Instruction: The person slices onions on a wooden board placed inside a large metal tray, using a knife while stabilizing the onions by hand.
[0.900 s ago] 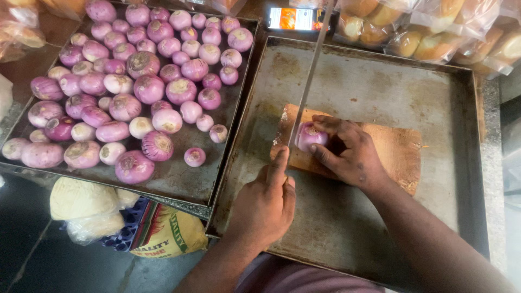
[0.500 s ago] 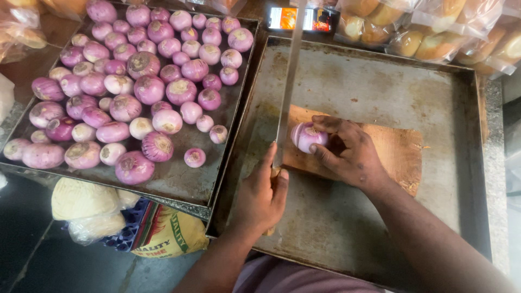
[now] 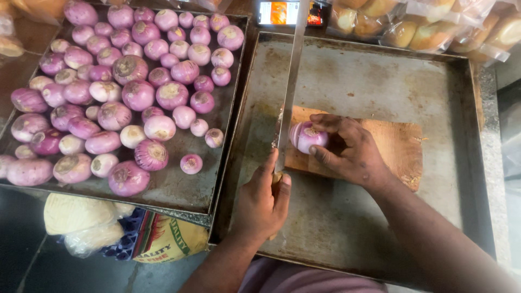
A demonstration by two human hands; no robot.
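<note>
One onion sits on the board, gripped by the right hand. Left hand clenches the knife just beside it. Clear bun bags lie top right.

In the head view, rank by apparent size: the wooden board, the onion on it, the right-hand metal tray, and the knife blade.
1. Right tray
2. Board
3. Knife blade: longer than the board is wide, but thin, and raised nearer the camera, so unsure
4. Onion

Knife beside onion (peeled), board
</note>
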